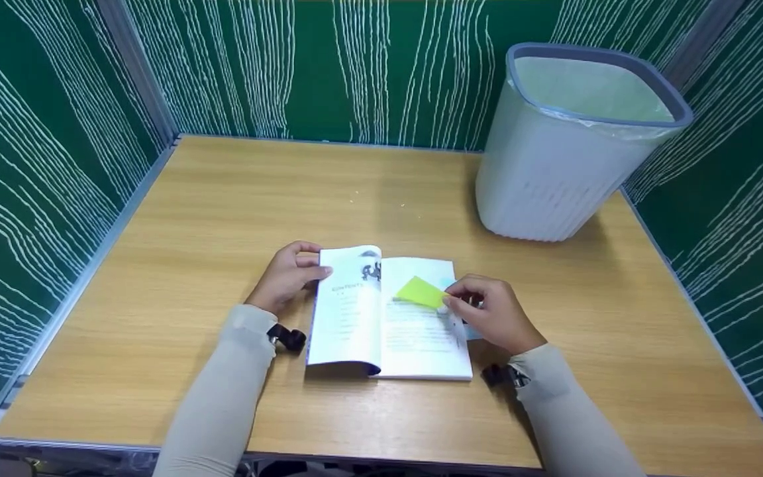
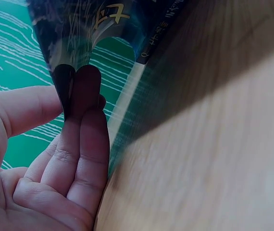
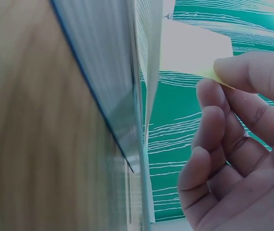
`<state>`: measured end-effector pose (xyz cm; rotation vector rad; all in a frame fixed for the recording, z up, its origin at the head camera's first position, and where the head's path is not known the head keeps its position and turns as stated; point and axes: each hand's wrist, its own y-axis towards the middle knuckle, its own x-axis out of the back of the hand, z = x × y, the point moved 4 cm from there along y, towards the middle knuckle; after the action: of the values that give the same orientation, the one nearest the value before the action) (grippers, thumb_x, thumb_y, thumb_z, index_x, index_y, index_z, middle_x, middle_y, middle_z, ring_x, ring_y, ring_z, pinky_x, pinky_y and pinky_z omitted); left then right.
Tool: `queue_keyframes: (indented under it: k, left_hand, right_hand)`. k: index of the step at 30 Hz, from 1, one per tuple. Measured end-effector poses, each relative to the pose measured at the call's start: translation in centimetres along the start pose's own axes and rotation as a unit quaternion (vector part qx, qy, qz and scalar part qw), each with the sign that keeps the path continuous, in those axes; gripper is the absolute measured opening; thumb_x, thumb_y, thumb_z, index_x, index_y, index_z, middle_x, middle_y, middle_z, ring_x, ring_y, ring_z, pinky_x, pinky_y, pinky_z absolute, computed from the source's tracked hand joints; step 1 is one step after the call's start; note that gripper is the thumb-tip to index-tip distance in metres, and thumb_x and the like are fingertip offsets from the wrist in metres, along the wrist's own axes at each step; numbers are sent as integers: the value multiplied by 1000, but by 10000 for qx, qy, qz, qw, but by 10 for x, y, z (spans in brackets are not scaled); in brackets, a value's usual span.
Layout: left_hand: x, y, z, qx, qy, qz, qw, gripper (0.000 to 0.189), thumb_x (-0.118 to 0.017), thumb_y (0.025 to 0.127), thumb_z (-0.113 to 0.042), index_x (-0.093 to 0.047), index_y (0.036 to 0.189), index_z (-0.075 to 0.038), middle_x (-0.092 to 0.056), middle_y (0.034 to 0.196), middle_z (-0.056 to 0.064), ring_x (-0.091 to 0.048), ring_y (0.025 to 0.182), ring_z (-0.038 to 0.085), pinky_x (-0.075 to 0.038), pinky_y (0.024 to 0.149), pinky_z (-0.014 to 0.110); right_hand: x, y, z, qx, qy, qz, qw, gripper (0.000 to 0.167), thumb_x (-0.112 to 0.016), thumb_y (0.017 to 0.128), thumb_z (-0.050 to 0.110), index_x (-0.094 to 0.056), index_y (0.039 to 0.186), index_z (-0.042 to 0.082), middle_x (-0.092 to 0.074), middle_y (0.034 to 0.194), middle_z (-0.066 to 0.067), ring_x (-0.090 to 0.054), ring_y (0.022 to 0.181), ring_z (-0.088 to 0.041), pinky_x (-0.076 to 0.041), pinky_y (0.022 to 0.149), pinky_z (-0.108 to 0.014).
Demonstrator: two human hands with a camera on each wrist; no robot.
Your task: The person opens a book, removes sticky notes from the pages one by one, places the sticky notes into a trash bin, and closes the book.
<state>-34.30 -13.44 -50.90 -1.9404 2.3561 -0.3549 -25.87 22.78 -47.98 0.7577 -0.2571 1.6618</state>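
Observation:
An open book (image 1: 424,354) lies on the table, its left side raised and showing a contents page. My left hand (image 1: 289,275) holds that side at its outer edge, thumb on the page and fingers behind the dark cover (image 2: 79,29). Over the right page, my right hand (image 1: 497,318) pinches a yellow-green sticky note (image 1: 419,293) by one corner between thumb and index finger. In the right wrist view the note (image 3: 194,50) extends from the fingertips towards the pages; whether it touches the paper I cannot tell. Something pale blue shows at the book's right edge, partly hidden by the right hand.
A tall light bin (image 1: 554,179) with a grey rim and a clear liner stands at the table's back right. Small white specks lie on the wooden table (image 1: 255,192) behind the book. Green panels with white lines (image 1: 315,73) enclose the back and both sides.

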Motion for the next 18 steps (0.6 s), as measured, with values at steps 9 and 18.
queue_keyframes:
  k: [9,18]
  left_hand:
    - [0,1,0,-87,-12,-48,9999,49,-78,91,-6,-53,133,-9,-75,115,14,-74,92,25,-59,75,31]
    - [0,0,1,1,97,-82,9999,48,-78,91,-8,-54,133,-11,-76,114,12,-74,95,25,-59,78,32]
  right_hand:
    - [2,0,2,129,31,-297,9995,5,-77,95,26,-79,96,30,-72,87,10,-59,72,-16,-51,62,-25]
    - [4,0,-1,-54,74,-356,9993,4,-76,96,26,-79,97,29,-72,89,8,-60,74,-18,-53,64,-25]
